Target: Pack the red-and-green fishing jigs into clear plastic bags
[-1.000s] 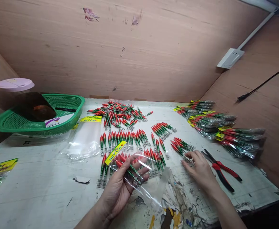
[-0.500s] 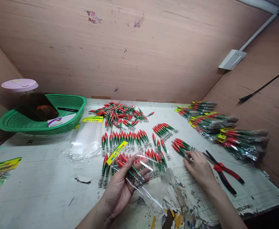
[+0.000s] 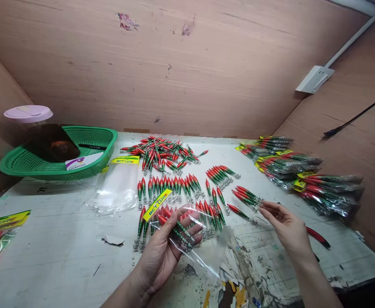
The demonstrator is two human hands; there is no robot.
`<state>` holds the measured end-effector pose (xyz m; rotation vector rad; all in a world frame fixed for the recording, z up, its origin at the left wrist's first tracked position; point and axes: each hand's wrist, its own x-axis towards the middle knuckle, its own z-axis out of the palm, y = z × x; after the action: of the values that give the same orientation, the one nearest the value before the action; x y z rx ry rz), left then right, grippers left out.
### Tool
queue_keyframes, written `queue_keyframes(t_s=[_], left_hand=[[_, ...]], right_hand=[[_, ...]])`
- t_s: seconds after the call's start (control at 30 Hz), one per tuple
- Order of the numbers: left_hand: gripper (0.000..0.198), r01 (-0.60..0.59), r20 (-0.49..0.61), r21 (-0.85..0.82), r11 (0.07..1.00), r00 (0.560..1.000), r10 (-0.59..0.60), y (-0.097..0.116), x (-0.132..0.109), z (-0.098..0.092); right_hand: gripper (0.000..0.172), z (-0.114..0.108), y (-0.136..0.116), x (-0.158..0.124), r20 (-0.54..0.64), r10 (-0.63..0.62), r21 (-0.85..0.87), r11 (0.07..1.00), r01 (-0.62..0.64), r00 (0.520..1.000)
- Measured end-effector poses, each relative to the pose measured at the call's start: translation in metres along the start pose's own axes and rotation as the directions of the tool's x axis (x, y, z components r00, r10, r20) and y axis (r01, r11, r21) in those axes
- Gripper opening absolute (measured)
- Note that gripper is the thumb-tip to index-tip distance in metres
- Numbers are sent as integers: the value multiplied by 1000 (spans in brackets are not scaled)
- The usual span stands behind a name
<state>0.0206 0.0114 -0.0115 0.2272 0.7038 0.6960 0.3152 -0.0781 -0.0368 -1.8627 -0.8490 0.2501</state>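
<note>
A clear plastic bag [image 3: 217,252] with a yellow BCT LURE header [image 3: 157,205] lies across my left hand [image 3: 164,248]. My left thumb presses on it from above. Inside are several red and green squid jigs [image 3: 182,233] with metal hook crowns. My right hand [image 3: 286,231] is at the hook end of a small group of squid jigs [image 3: 246,196], thumb and fingertips pinched on one jig's hooks. A single squid jig [image 3: 240,212] lies just below that group, separate from it. Rows of loose squid jigs [image 3: 164,186] lie beyond my left hand.
A heap of squid jigs [image 3: 157,154] lies at the back. Flat empty bags [image 3: 116,184] lie beside a green basket [image 3: 110,149]. Filled bags [image 3: 328,192] are stacked at right. Red-handled pliers [image 3: 318,237] are partly behind my right hand. Peeling scraps [image 3: 238,295] mark the front.
My right hand has shifted right and turned, now covering much of the pliers. One jig now lies apart below the small group. My left hand keeps the bag in place.
</note>
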Motion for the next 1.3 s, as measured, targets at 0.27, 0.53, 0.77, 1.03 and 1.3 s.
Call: queue_keyframes(t_s=[0.27, 0.53, 0.77, 1.03, 1.3], left_hand=[[31, -19, 35, -46, 999, 999, 20, 1, 5, -4], [37, 5, 32, -34, 999, 999, -4, -1, 0, 0], [35, 43, 70, -89, 995, 997, -37, -5, -1, -3], [31, 7, -31, -38, 999, 999, -8, -2, -1, -2], [37, 25, -54, 2, 1000, 998, -25, -3, -2, 1]], right_hand=[[21, -28, -58, -62, 303, -221, 112, 974, 195, 927], [29, 36, -94, -90, 256, -749, -34, 625, 780, 612], [18, 74, -98, -96, 215, -857, -190, 434, 880, 469], [29, 47, -103, -90, 373, -814, -13, 476, 879, 446], [19, 48, -93, -91, 270, -775, -82, 573, 815, 572]])
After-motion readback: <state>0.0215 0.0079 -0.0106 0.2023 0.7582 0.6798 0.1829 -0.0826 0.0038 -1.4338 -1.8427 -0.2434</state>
